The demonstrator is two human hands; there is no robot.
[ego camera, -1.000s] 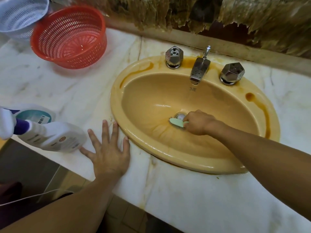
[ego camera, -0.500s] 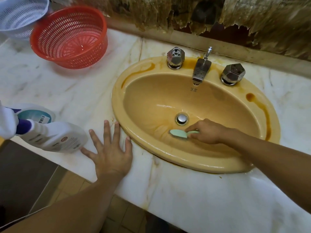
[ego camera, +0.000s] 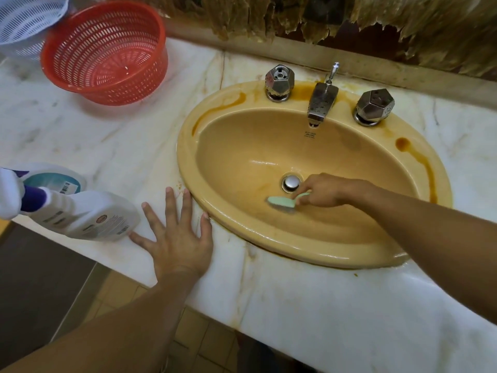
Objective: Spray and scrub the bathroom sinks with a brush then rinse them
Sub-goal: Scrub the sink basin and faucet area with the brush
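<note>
Broadly, a white marble counter (ego camera: 322,305) fills most of the view, and a yellow oval sink (ego camera: 242,232) is set into it right of centre. Brown stains run along the left and right of the sink's rim, with fainter streaks down the bowl. A red basket (ego camera: 107,55) stands tilted on the counter at far left. A white basket (ego camera: 24,17) shows beyond it at the corner; whether the two touch I cannot tell. A white bottle (ego camera: 88,219) lies on its side at the counter's near left edge, its spray head and purple collar pointing left. A second bottle (ego camera: 53,181) with a teal label is just behind it.

The left hand (ego camera: 180,238) lies flat on the counter between the bottle and the sink. Its fingers are straight and spread and grasp nothing, and its thumb side is against the sink's rim. The right hand (ego camera: 325,191) reaches into the bowl from the right, fingers curled round the handle of the brush (ego camera: 282,202).

A metal tap (ego camera: 321,100) stands on the far rim between a left knob (ego camera: 279,80) and a right knob (ego camera: 375,106), both faceted. The pale green brush head rests bristles down on the bowl's near slope, just on the near side of the chrome drain (ego camera: 291,182)
</note>
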